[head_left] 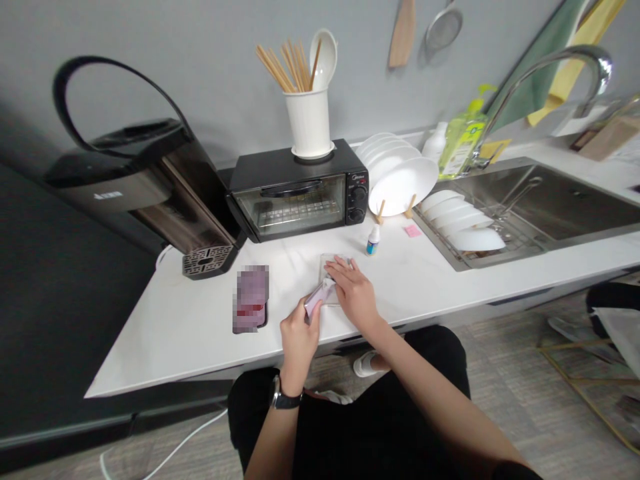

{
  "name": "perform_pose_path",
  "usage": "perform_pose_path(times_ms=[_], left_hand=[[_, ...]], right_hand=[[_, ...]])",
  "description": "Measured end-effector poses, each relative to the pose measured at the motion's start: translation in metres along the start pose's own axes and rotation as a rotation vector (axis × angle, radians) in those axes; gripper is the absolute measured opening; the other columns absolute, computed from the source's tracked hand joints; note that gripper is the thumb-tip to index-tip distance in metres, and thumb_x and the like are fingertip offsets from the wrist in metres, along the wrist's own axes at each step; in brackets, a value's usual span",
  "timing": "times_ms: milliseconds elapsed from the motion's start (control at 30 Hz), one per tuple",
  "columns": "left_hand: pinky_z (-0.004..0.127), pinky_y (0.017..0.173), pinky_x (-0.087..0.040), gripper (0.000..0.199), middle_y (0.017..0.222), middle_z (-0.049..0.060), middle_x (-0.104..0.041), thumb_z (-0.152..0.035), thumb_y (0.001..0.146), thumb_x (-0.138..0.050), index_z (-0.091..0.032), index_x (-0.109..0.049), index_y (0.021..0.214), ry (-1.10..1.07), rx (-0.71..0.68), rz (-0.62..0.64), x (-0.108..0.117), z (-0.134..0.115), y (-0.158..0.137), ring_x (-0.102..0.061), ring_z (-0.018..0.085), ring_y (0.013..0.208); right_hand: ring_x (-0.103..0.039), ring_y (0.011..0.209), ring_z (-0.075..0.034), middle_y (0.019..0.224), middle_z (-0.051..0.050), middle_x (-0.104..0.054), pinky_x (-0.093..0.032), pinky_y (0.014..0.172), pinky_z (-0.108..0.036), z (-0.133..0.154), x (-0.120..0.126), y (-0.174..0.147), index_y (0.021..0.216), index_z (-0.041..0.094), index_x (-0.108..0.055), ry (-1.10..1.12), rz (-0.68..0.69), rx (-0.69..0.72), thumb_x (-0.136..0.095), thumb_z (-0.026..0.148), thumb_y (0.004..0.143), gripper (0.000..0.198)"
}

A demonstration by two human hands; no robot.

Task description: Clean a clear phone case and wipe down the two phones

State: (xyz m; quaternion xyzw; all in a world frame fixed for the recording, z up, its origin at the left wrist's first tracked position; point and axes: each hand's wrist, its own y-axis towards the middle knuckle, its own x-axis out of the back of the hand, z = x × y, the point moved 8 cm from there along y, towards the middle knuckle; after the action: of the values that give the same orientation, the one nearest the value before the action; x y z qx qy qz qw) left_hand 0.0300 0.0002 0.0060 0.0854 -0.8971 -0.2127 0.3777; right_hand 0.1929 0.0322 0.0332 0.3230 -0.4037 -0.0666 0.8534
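Low over the counter, my left hand (300, 331) grips a slim pale-purple slab (318, 300), like a phone or phone case, by its lower end, thumb on top. My right hand (354, 288) bends over the slab's upper end, its fingers close together. A small whitish bit (329, 283) shows at its fingertips; what that is I cannot make out. Partly under both hands lies a clear flat rectangular piece (327, 259) on the counter. A small white bottle with a blue label (373, 240) stands beyond my right hand. Left of my hands lies a blurred-out purple phone-shaped item (253, 293).
At the back stand a black water dispenser (150, 180) and a toaster oven (300, 193) bearing a white utensil cup (309, 123). Plates (403, 185) stand in a rack near a pink paper slip (413, 231). Bowls (477, 239) sit by the sink (590, 193). The counter's front edge faces me.
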Motion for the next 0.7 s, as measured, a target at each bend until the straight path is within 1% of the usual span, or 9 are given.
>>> perform_pose_path(times_ms=[100,167,267,333,433,467,533,633,700], left_hand=[[0.037,0.066,-0.061,0.023,0.085,0.01,-0.083,-0.022,0.098,-0.061,-0.022,-0.078,0.114,0.016,0.013,0.008,-0.002,0.006,-0.001,-0.078,0.026,0.069],[0.038,0.066,-0.061,0.027,0.083,0.011,-0.082,-0.012,0.092,-0.058,-0.022,-0.078,0.108,0.031,0.003,0.008,-0.003,0.01,-0.003,-0.077,0.026,0.068],[0.038,0.064,-0.06,0.028,0.077,0.011,-0.081,-0.007,0.087,-0.056,-0.023,-0.077,0.096,0.037,-0.027,-0.012,-0.002,0.012,-0.005,-0.076,0.027,0.066],[0.037,0.062,-0.06,0.027,0.076,0.01,-0.081,-0.007,0.085,-0.058,-0.021,-0.077,0.097,0.038,-0.039,-0.024,-0.001,0.01,-0.005,-0.076,0.027,0.064],[0.033,0.065,-0.061,0.028,0.084,0.009,-0.084,-0.014,0.092,-0.06,-0.019,-0.078,0.114,0.028,-0.048,-0.023,0.0,0.004,-0.004,-0.079,0.026,0.068],[0.032,0.066,-0.06,0.026,0.086,0.009,-0.085,-0.019,0.097,-0.061,-0.019,-0.077,0.117,0.024,-0.049,-0.022,0.001,0.001,-0.003,-0.08,0.025,0.069],[0.029,0.065,-0.059,0.023,0.086,0.009,-0.085,-0.03,0.103,-0.061,-0.02,-0.077,0.115,0.018,-0.053,-0.021,0.002,-0.002,-0.002,-0.08,0.023,0.07],[0.027,0.061,-0.055,0.025,0.081,0.008,-0.083,-0.038,0.105,-0.061,-0.02,-0.077,0.11,0.025,-0.055,-0.028,0.003,-0.004,-0.001,-0.079,0.022,0.066],[0.027,0.06,-0.054,0.026,0.079,0.008,-0.082,-0.039,0.106,-0.061,-0.02,-0.077,0.109,0.033,-0.056,-0.033,0.003,-0.005,0.0,-0.078,0.022,0.065]], right_hand=[[-0.063,0.147,-0.026,0.144,-0.005,-0.076,-0.044,0.133,-0.055,0.041,-0.011,-0.013,0.143,0.03,-0.072,0.044,0.028,0.106,-0.046,0.006,0.102,0.054],[-0.064,0.146,-0.024,0.146,-0.001,-0.075,-0.043,0.134,-0.048,0.062,-0.016,-0.021,0.145,0.034,-0.071,0.069,0.064,0.185,-0.049,0.011,0.104,0.052],[-0.065,0.144,-0.021,0.147,0.003,-0.074,-0.042,0.135,-0.038,0.071,-0.016,-0.027,0.146,0.041,-0.07,0.093,0.093,0.272,-0.051,0.014,0.105,0.053],[-0.065,0.143,-0.018,0.145,0.003,-0.075,-0.041,0.135,-0.038,0.062,-0.01,-0.027,0.149,0.042,-0.067,0.111,0.075,0.311,-0.049,0.014,0.105,0.055],[-0.065,0.144,-0.019,0.144,-0.003,-0.077,-0.043,0.133,-0.047,0.035,0.001,-0.019,0.152,0.033,-0.064,0.124,0.051,0.31,-0.045,0.012,0.105,0.055],[-0.065,0.145,-0.02,0.144,-0.006,-0.077,-0.043,0.133,-0.05,0.023,0.003,-0.015,0.151,0.029,-0.066,0.116,0.061,0.284,-0.045,0.01,0.104,0.055],[-0.064,0.145,-0.022,0.143,-0.009,-0.077,-0.043,0.132,-0.052,0.0,0.006,-0.006,0.146,0.023,-0.07,0.088,0.092,0.211,-0.045,0.007,0.101,0.054],[-0.066,0.143,-0.023,0.142,-0.013,-0.077,-0.044,0.132,-0.051,-0.03,0.009,0.006,0.139,0.02,-0.075,0.044,0.092,0.072,-0.045,0.003,0.096,0.054],[-0.066,0.143,-0.026,0.141,-0.014,-0.077,-0.046,0.13,-0.052,-0.039,0.01,0.009,0.136,0.017,-0.076,0.03,0.051,-0.005,-0.044,0.003,0.096,0.053]])
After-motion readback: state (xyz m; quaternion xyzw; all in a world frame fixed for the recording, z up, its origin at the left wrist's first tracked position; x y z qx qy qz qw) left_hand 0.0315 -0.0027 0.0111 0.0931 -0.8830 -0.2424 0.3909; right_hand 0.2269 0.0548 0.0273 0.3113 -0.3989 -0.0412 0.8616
